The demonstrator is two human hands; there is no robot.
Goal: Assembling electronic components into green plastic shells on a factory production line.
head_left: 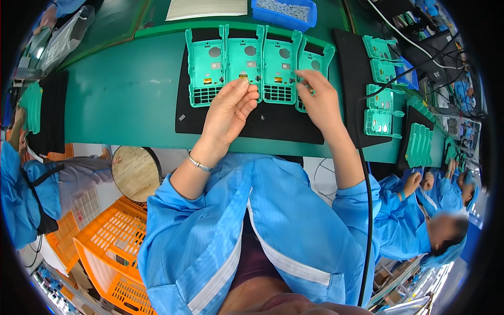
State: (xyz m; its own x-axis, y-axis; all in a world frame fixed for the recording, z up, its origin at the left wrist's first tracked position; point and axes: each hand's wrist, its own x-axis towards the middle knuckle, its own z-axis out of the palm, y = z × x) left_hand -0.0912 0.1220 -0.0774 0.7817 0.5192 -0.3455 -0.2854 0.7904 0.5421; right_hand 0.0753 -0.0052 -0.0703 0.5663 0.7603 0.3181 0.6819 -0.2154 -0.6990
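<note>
Several green plastic housings lie side by side on a black mat, each with a round grey spot and a slotted grille at the near end. My left hand is over the lower part of the second housing, thumb and forefinger pinched beside a small yellow patch. Whatever is between those fingertips is too small to make out. Bent but apart, the fingers of my right hand hover between the third housing and the rightmost one, which this hand partly covers.
Behind the housings stands a blue bin of small pale pieces, beside a ribbed whitish sheet. More green housings lie on a mat to the right. A black cable runs down past my right arm. Co-workers sit at both sides; orange crates stand lower left.
</note>
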